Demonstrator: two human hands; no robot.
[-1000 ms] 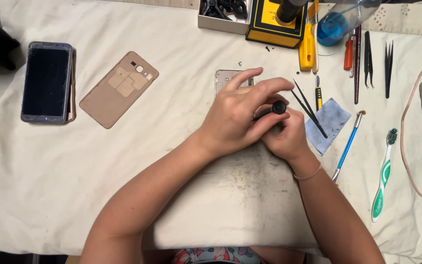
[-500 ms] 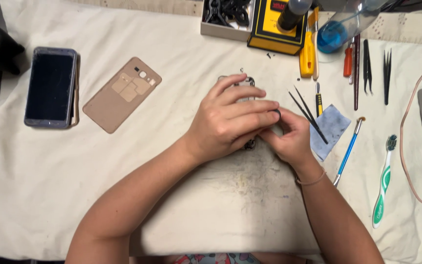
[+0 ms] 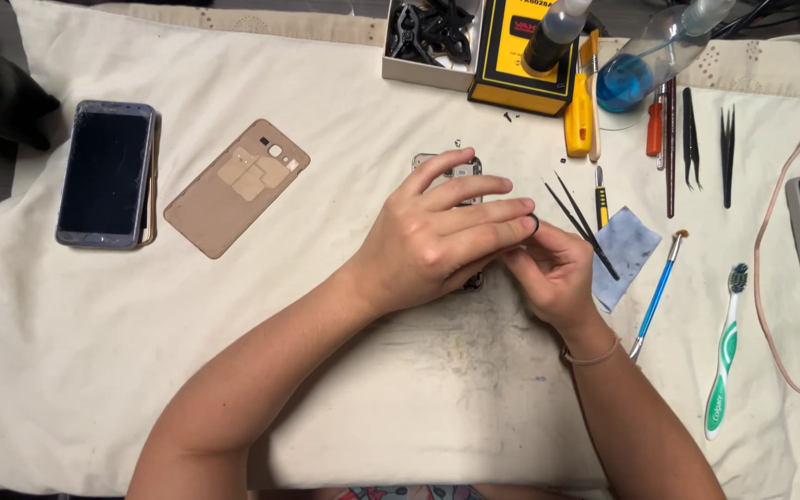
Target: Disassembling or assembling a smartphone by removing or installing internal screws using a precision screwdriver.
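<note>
An opened phone (image 3: pixel 451 168) lies back-up in the middle of the white cloth (image 3: pixel 326 306), and only its top edge shows. My left hand (image 3: pixel 442 241) lies flat over it and holds it down, fingers stretched to the right. My right hand (image 3: pixel 553 273) sits just right of the phone, fingertips pinched on a small black tool. Only the tool's round end (image 3: pixel 531 223) shows between the fingertips of both hands. What the tool touches is hidden under my left hand.
A dark-screened phone (image 3: pixel 104 176) and a tan back cover (image 3: pixel 236 185) lie at the left. Black tweezers (image 3: pixel 578 222), a blue cloth patch (image 3: pixel 630 252), a blue-handled brush (image 3: pixel 657 292) and a green toothbrush (image 3: pixel 724 356) lie to the right. A yellow box (image 3: pixel 520 60), a yellow tool (image 3: pixel 581 116) and a blue-liquid bottle (image 3: pixel 641 65) stand at the back.
My left hand has spread flatter over the phone. The tool's black round end, plain a second ago, is now mostly covered by fingertips. Both hands stay over the phone.
</note>
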